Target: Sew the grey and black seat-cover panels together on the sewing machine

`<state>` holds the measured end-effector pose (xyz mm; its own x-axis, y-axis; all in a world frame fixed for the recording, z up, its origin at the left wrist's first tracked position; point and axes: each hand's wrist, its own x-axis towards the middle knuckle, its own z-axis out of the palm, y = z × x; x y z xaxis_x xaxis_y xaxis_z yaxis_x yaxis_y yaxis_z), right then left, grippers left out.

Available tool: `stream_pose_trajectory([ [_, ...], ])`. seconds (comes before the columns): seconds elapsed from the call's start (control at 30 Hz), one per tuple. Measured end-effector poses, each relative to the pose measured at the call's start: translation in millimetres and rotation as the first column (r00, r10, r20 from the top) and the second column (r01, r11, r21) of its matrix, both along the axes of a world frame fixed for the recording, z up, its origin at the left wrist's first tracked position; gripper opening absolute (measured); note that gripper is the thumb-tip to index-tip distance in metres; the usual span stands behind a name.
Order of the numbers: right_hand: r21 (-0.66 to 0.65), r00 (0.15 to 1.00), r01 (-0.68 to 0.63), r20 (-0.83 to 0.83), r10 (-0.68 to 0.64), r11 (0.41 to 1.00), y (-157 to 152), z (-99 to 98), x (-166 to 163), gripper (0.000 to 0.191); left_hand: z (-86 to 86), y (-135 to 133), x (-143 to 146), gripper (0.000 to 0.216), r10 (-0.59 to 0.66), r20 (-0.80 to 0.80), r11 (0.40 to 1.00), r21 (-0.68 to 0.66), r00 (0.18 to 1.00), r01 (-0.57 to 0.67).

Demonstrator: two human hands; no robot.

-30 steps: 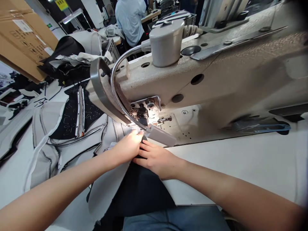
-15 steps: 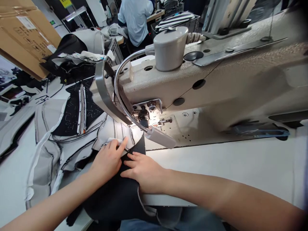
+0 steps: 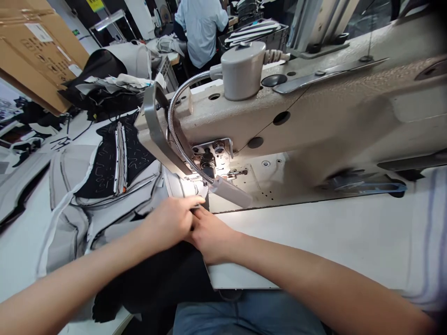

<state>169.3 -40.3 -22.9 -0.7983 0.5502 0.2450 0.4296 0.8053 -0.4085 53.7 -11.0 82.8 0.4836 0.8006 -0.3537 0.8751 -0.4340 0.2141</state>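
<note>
We find no text that can be read. A white label (image 3: 35,33) and dark printed marks sit on the cardboard box (image 3: 38,51) at upper left, and a yellow sign (image 3: 95,4) hangs at the top edge, but their lettering is too small and blurred.

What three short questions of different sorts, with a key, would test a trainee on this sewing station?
1. True or false: both hands rest on the black fabric.
2. What lights the needle area?
A) gooseneck lamp
B) candle
C) torch
3. Which hand lies farther from the sewing machine arm?

Key:
1. True: left hand and right hand meet on it.
2. A
3. Left
</note>
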Motion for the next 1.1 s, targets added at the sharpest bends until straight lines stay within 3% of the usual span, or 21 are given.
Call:
stream_pose_trajectory([
  [0.1,0.029,0.995,-0.101,-0.022,0.101,0.994,-7,-3.8,1,0.027,-14.5,-11,11,0.066,0.007,-0.111,0.995,-0.099,0.994,-0.018],
  [0.23,0.098,0.966,-0.255,-0.018,0.258,0.962,-24,-1.7,13,0.063,-29.7,-4,0,0.071,0.060,-0.102,0.986,-0.149,0.993,-0.075],
  [0.3,0.142,0.952,-0.303,0.004,0.306,0.942,-31,-1.6,15,0.069,-32.2,0,-9,0.067,0.093,-0.075,0.983,-0.149,0.993,-0.103],
  [0.47,0.246,0.971,-0.188,-0.102,0.218,0.951,-38,-10.2,9,0.034,-33.9,1,-15,0.059,0.107,0.005,0.980,-0.166,0.994,-0.105],
  [0.67,0.248,0.990,-0.060,-0.106,0.089,0.967,-27,-12.9,11,0.033,-36.2,15,0,0.037,0.085,0.029,0.989,-0.124,0.996,-0.081],
  [0.9,0.123,0.990,0.020,-0.140,-0.002,0.992,-6,-16.4,6,0.028,-40.1,25,11,0.027,0.106,0.016,0.993,-0.062,0.994,-0.105],
  [1.0,0.112,0.993,-0.003,-0.117,0.016,0.994,-3,-16.4,7,0.025,-42.7,22,12,0.027,0.101,0.002,0.995,-0.019,0.995,-0.101],
  [1.1,0.187,0.992,-0.072,-0.091,0.091,0.980,-8,-14.7,11,0.033,-48.8,16,12,0.026,0.061,-0.041,0.997,0.058,0.997,-0.058],
])
